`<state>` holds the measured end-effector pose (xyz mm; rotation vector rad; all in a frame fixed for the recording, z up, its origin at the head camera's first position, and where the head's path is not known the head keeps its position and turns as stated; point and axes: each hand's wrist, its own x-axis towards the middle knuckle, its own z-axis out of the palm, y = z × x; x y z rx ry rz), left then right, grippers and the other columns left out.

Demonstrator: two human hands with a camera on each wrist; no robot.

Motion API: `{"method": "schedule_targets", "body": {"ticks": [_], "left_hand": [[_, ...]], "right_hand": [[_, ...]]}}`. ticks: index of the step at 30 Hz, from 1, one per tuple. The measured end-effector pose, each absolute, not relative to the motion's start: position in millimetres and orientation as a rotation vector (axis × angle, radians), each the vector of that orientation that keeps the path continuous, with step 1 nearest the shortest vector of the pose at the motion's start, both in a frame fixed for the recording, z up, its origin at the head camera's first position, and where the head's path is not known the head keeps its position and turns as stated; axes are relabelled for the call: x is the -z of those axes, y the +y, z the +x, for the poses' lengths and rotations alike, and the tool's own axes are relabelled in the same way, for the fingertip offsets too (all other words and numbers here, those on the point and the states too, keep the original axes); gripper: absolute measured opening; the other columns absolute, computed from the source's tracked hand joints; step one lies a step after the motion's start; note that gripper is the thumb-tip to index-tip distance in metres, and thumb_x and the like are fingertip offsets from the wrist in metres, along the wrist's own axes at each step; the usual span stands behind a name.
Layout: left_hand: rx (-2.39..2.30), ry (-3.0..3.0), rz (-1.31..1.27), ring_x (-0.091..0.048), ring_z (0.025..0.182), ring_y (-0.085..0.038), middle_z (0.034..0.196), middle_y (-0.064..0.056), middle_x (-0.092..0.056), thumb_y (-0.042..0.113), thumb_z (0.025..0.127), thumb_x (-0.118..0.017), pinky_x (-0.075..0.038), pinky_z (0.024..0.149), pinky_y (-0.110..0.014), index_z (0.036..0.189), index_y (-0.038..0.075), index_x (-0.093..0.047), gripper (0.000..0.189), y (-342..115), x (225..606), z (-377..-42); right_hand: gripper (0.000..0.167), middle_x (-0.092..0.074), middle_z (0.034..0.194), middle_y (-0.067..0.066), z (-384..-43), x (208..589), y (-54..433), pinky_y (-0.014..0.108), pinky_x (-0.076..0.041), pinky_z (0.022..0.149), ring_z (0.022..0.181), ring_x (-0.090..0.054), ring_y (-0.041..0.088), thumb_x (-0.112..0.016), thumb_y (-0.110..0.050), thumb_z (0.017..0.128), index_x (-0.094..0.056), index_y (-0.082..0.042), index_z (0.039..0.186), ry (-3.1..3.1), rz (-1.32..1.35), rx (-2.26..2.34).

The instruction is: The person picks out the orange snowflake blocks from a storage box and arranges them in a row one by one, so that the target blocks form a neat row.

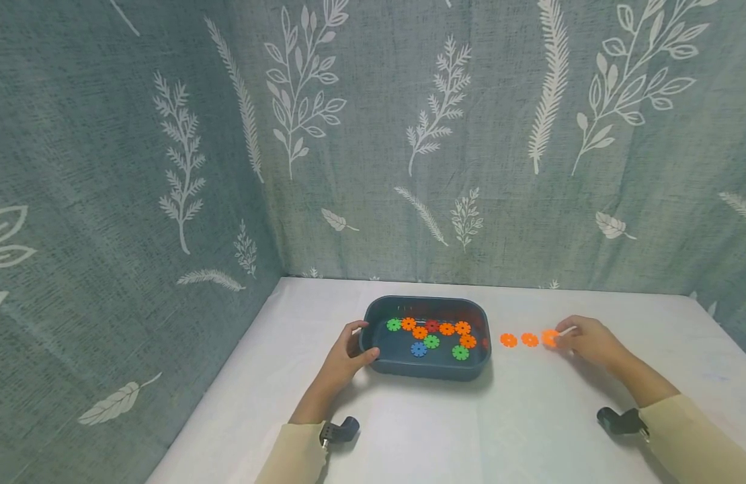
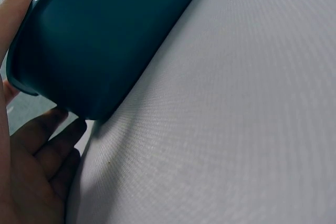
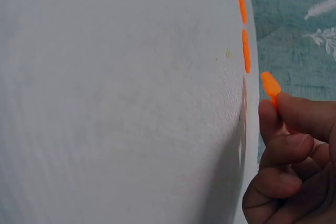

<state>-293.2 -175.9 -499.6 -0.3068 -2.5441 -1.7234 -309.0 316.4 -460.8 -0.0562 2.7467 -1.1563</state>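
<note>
A dark teal plastic tub (image 1: 424,369) stands on the white table, holding several notched discs in orange, green, red and blue. My left hand (image 1: 344,356) grips its left end, thumb over the rim and fingers against the outer wall, as the left wrist view also shows. To the right of the tub, two orange notched discs, the nearer one (image 1: 509,340) and a second (image 1: 529,340), lie in a row. My right hand (image 1: 591,341) pinches another orange notched disc (image 3: 270,84) between thumb and forefinger, raised above the table at the row's right end.
A white cloth (image 1: 433,430) covers the table. Green-grey curtains (image 1: 373,154) with white leaf prints hang behind it and along the left side. Each wrist wears a dark camera, one on the left (image 1: 341,430) and one on the right (image 1: 619,421).
</note>
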Motion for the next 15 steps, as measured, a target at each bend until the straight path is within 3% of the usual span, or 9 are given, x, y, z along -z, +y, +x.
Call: {"method": "schedule_targets", "body": {"ticks": [15], "left_hand": [[1.715,-2.555,-0.279,-0.041,0.134,-0.037,0.148,-0.022,-0.041,0.033,0.085,-0.076,-0.033,0.108,-0.054,0.14,0.023,-0.043,0.065,-174.1,495.9,-290.6]], "right_hand": [[0.034,-0.064,0.1,0.02,-313.6,462.0,316.0,0.042,-0.054,0.069,0.086,-0.062,0.029,-0.063,-0.016,0.091,-0.056,0.008,0.114,2.799,-0.027,1.058]]}}
